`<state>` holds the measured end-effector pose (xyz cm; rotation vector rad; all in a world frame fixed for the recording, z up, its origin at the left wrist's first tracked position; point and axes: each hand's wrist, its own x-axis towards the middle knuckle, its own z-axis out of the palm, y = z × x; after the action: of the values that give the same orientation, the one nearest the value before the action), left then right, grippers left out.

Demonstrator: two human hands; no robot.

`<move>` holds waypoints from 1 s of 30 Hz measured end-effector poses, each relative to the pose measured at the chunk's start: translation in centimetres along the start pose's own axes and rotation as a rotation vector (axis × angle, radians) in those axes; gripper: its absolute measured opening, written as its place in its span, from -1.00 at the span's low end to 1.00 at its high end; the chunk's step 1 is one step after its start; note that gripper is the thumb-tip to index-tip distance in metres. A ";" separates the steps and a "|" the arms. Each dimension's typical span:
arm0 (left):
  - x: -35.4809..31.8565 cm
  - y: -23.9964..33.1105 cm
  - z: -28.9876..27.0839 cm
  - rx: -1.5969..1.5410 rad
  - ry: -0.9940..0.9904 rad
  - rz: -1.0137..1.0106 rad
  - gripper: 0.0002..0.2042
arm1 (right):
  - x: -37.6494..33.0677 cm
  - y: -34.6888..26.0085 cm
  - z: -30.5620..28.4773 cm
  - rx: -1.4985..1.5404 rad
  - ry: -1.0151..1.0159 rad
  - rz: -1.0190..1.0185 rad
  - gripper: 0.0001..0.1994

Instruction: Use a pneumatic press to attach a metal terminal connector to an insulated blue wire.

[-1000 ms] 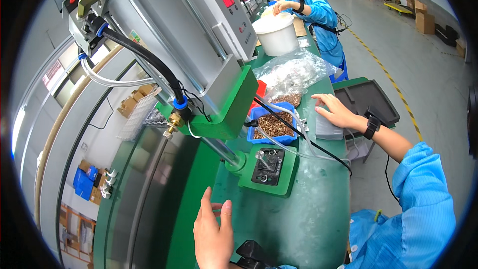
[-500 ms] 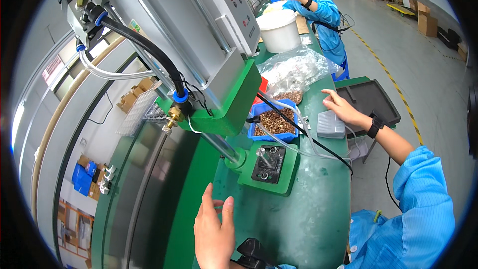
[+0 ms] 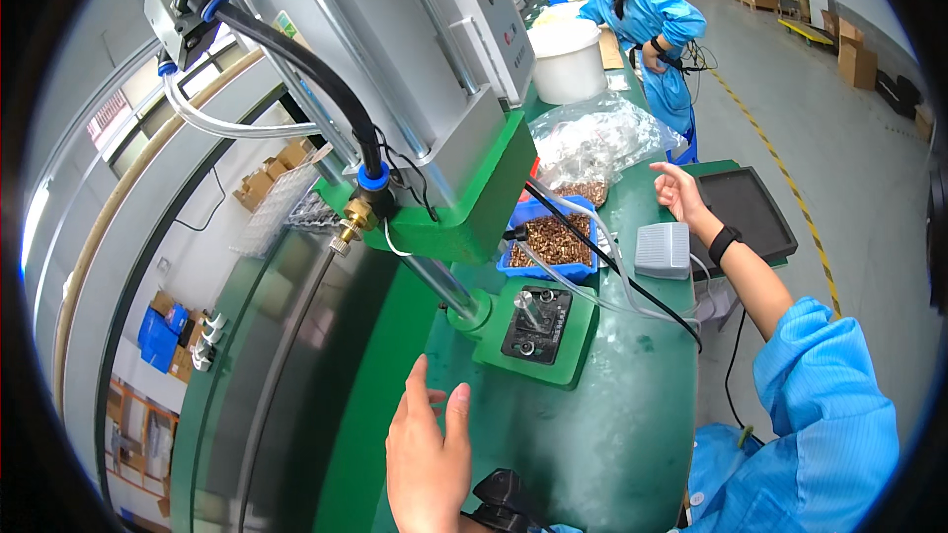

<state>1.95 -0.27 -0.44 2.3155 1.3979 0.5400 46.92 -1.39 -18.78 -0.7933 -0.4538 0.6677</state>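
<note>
My left hand [image 3: 431, 454] is raised near the front of the bench, fingers and thumb apart, holding nothing. Beyond it stands the green base [image 3: 583, 341] of a press, with a black fixture plate [image 3: 545, 343] and a short metal pin [image 3: 526, 306] on top. My right hand [image 3: 683, 199] hovers beyond a light grey box-shaped switch [image 3: 663, 251], fingers loosely bent and nothing visible in them. Left of that switch, a blue bin [image 3: 595, 262] holds many small brass-coloured metal parts [image 3: 553, 240]. A clear plastic bag [image 3: 612, 138] with similar parts at its bottom lies behind the bin.
The press's grey upper body [image 3: 395, 49] rises at left over its green block [image 3: 484, 202]. Black and clear hoses [image 3: 632, 281] cross the bench. A white bucket [image 3: 570, 64] stands farther back, near a person in blue [image 3: 657, 30]. A dark tray [image 3: 746, 217] sits right of the bench.
My right hand has shifted slightly away from me, off the grey switch, and its fingers have curled more. My left hand has barely moved. The person at the back has lowered an arm.
</note>
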 end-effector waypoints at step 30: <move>0.8 -0.5 0.8 0.016 -0.067 -0.005 -0.31 | 0.2 0.4 0.1 -0.157 -0.035 -0.068 -0.71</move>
<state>2.31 0.53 -1.31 2.3199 1.3812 0.4471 46.85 -1.04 -19.00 -0.9110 -0.5675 0.5886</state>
